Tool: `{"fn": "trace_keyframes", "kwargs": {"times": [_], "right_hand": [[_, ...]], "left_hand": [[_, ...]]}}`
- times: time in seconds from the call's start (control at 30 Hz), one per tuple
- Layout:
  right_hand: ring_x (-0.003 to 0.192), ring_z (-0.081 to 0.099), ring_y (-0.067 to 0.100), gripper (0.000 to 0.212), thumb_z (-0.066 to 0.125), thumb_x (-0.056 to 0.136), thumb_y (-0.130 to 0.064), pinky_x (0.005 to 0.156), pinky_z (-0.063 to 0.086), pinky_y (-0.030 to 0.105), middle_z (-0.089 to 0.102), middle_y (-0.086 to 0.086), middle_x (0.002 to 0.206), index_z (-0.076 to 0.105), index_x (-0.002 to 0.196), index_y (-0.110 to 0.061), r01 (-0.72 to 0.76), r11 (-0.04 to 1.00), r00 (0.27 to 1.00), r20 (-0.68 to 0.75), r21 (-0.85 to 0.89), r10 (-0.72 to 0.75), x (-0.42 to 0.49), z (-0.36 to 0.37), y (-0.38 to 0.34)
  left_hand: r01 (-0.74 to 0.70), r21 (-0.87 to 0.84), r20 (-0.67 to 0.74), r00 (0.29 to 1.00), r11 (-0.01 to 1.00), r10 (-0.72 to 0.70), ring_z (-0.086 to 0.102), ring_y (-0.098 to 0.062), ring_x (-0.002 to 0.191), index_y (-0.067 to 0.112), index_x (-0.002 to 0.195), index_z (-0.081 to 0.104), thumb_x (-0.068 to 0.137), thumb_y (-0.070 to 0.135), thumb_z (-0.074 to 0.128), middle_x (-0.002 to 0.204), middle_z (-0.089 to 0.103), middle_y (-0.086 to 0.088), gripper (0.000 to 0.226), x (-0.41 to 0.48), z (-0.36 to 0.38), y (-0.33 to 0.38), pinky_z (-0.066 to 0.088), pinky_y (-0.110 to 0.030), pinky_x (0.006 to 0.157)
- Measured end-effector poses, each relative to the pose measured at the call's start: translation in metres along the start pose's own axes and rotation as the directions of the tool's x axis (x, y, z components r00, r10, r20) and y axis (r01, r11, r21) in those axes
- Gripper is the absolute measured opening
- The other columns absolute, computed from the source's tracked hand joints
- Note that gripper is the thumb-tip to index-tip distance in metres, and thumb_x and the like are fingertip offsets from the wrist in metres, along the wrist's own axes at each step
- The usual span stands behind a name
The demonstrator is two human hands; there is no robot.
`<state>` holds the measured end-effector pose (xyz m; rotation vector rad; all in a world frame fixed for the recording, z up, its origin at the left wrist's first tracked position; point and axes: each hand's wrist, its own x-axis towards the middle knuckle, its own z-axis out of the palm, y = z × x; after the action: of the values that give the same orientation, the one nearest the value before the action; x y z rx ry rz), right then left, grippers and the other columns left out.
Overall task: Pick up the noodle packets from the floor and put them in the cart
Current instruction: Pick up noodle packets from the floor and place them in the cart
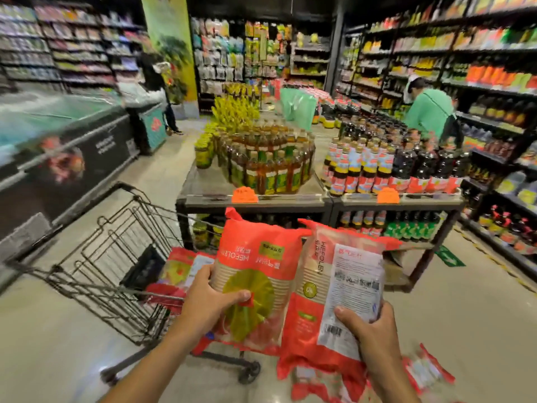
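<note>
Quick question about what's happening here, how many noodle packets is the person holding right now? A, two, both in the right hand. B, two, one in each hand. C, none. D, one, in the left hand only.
B: the left hand grips one noodle packet and the right hand grips a second packet.

bright store light; floor (465, 321) glare; motion blur throughout; wide-angle bending at edges.
</note>
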<state>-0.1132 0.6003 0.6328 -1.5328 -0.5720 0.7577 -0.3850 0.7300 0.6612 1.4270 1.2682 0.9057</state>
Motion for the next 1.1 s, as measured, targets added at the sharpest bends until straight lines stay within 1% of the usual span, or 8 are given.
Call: {"fn": "trace_keyframes", "kwargs": {"times": [0.13, 0.27, 0.43, 0.6, 0.77, 0.9, 1.03, 1.1], "right_hand": [[0.091, 0.076, 0.031, 0.072, 0.096, 0.061, -0.015, 0.074, 0.063, 0.045, 0.075, 0.011, 0.110, 0.058, 0.122, -0.013, -0.016, 1.000, 0.995, 0.096, -0.017, 0.018, 0.016, 0.130, 0.010], [0.092, 0.075, 0.030, 0.065, 0.090, 0.072, -0.006, 0.070, 0.060, 0.040, 0.072, 0.012, 0.113, 0.053, 0.126, -0.011, -0.078, 0.997, 0.978, 0.194, -0.024, 0.081, 0.033, 0.243, 0.017], [0.094, 0.073, 0.029, 0.062, 0.088, 0.075, -0.005, 0.074, 0.058, 0.041, 0.071, 0.010, 0.110, 0.049, 0.123, -0.011, -0.137, 0.988, 0.955, 0.255, -0.066, 0.149, 0.076, 0.339, 0.043], [0.088, 0.078, 0.034, 0.083, 0.099, 0.047, -0.030, 0.074, 0.064, 0.056, 0.077, 0.014, 0.108, 0.063, 0.119, -0.013, -0.302, 0.944, 0.908, 0.261, -0.136, 0.328, 0.163, 0.409, 0.095], [0.092, 0.076, 0.030, 0.076, 0.096, 0.063, -0.028, 0.080, 0.063, 0.053, 0.073, 0.004, 0.109, 0.052, 0.123, -0.018, -0.420, 0.883, 0.855, 0.234, -0.209, 0.462, 0.250, 0.475, 0.161], [0.091, 0.075, 0.029, 0.102, 0.101, 0.037, -0.047, 0.079, 0.063, 0.054, 0.074, 0.008, 0.109, 0.051, 0.121, -0.015, -0.488, 0.814, 0.815, 0.170, -0.315, 0.554, 0.306, 0.515, 0.231], [0.092, 0.070, 0.031, 0.093, 0.099, 0.049, -0.053, 0.086, 0.058, 0.055, 0.070, 0.005, 0.107, 0.051, 0.119, -0.013, -0.512, 0.753, 0.806, 0.069, -0.414, 0.587, 0.340, 0.537, 0.296], [0.092, 0.064, 0.032, 0.074, 0.095, 0.064, -0.043, 0.082, 0.056, 0.052, 0.065, 0.013, 0.106, 0.048, 0.111, -0.014, -0.531, 0.713, 0.786, 0.048, -0.458, 0.617, 0.351, 0.545, 0.312]], "left_hand": [[0.062, -0.028, -0.103, 0.993, 0.998, -0.064, 0.069, -0.008, 0.088, 0.025, 0.114, 0.056, 0.053, 0.029, 0.099, 0.103, 0.071, 0.006, 0.075, 0.046, -0.104, -0.037, 0.054, -0.026, 0.070], [0.152, -0.022, -0.184, 0.971, 0.988, -0.154, 0.070, -0.015, 0.090, 0.024, 0.114, 0.056, 0.049, 0.039, 0.098, 0.105, 0.071, 0.003, 0.079, 0.094, -0.190, -0.066, 0.059, -0.035, 0.075], [0.251, -0.008, -0.235, 0.940, 0.968, -0.246, 0.072, -0.018, 0.087, 0.029, 0.102, 0.057, 0.055, 0.029, 0.098, 0.100, 0.072, 0.001, 0.062, 0.172, -0.251, -0.106, 0.058, -0.036, 0.071], [0.392, 0.024, -0.235, 0.897, 0.920, -0.376, 0.073, -0.020, 0.083, 0.020, 0.112, 0.058, 0.055, 0.029, 0.097, 0.099, 0.073, -0.001, 0.070, 0.273, -0.270, -0.149, 0.057, -0.034, 0.068], [0.532, 0.082, -0.249, 0.830, 0.843, -0.499, 0.073, -0.019, 0.078, 0.022, 0.100, 0.058, 0.054, 0.028, 0.098, 0.096, 0.074, -0.002, 0.061, 0.379, -0.262, -0.200, 0.057, -0.035, 0.070], [0.623, 0.157, -0.244, 0.776, 0.766, -0.581, 0.075, -0.023, 0.079, 0.017, 0.099, 0.066, 0.038, 0.045, 0.096, 0.092, 0.076, -0.003, 0.073, 0.455, -0.252, -0.262, 0.061, -0.040, 0.074], [0.681, 0.234, -0.254, 0.732, 0.694, -0.633, 0.071, -0.024, 0.079, 0.026, 0.084, 0.061, 0.042, 0.046, 0.095, 0.094, 0.074, -0.009, 0.058, 0.515, -0.227, -0.325, 0.059, -0.039, 0.076], [0.701, 0.256, -0.239, 0.713, 0.665, -0.660, 0.071, -0.026, 0.082, 0.026, 0.084, 0.059, 0.038, 0.052, 0.089, 0.096, 0.072, -0.011, 0.061, 0.534, -0.219, -0.361, 0.059, -0.041, 0.079]]}}
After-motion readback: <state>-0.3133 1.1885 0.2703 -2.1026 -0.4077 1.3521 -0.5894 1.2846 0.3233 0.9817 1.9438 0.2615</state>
